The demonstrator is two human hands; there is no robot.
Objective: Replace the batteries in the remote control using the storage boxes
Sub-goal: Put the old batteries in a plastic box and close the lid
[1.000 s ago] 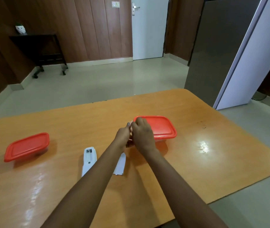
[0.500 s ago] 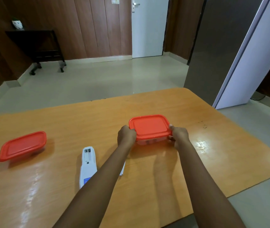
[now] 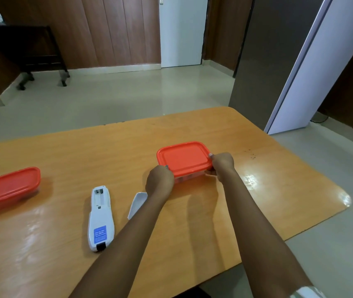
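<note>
A clear storage box with a red lid [image 3: 184, 159] sits mid-table. My left hand [image 3: 159, 181] grips its near left corner and my right hand [image 3: 221, 163] grips its right edge, thumbs on the lid rim. The white remote control [image 3: 100, 218] lies face down to the left, its battery compartment open and showing no batteries. Its white battery cover [image 3: 138, 204] lies beside it, partly hidden by my left forearm. A second red-lidded box [image 3: 8, 188] rests at the table's left edge of view.
The wooden table [image 3: 278, 190] ends in a rounded corner at the right and a near edge below my forearms. Beyond it are a tiled floor, a dark side table [image 3: 20, 46], a white door and a grey cabinet [image 3: 263, 61].
Both hands were together at the box's left corner a second ago. They have spread to opposite sides of the lid, and the box has shifted slightly toward me.
</note>
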